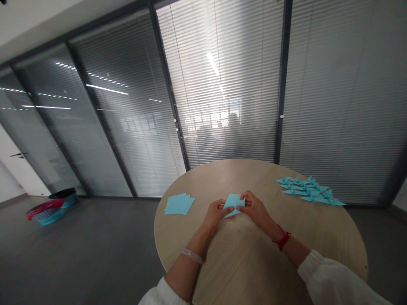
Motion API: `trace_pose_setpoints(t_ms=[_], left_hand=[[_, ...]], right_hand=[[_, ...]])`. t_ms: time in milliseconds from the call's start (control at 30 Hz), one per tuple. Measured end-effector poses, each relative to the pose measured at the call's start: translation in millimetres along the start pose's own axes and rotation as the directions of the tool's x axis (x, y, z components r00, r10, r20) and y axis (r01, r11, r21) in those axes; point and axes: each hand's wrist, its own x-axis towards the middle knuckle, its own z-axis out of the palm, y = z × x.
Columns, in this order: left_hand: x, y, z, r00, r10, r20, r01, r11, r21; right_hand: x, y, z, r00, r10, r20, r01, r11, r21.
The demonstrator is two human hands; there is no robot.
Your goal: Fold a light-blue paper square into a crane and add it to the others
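Blue paper (234, 200) — seemingly folded — between left grip (215, 214) and right grip (255, 208).

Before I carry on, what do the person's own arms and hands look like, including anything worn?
White sleeves end short of both wrists, with the right cuff gathered. The left hand has a pale, translucent bangle behind it on the forearm; the right hand has a red bracelet with a loose end. No gloves.
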Motion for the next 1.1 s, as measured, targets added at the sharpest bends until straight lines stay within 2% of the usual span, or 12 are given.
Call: trace_pose_setpoints(t_ms=[167,400,833,967,1100], left_hand=[[-0.6,0.5,0.9,1.000,-0.008,-0.017,0.009,1.000,0.022],[0.9,-0.7,0.4,1.000,0.006,-0.021,-0.005,0.999,0.044],[-0.2,1.1,1.4,0.999,0.023,-0.039,-0.019,0.996,0.082],[0.4,-0.1,-0.4,0.999,0.038,-0.030,-0.033,0.990,0.134],[-1.0,0.2,-0.7,0.999,0.043,-0.004,-0.041,0.981,0.190]], right_hand=[[-1.1,-3.4,1.2,0.999,0.043,0.018,-0.046,0.972,0.229],[-1.7,-5.3,2.0,0.998,0.037,0.043,-0.050,0.937,0.346],[-1.8,-4.4,3.0,0.998,0.056,0.037,-0.065,0.957,0.282],[-1.4,-3.0,3.2,0.997,0.060,0.038,-0.068,0.959,0.274],[-0.6,-1.9,1.7,0.998,0.065,0.021,-0.067,0.979,0.194]])
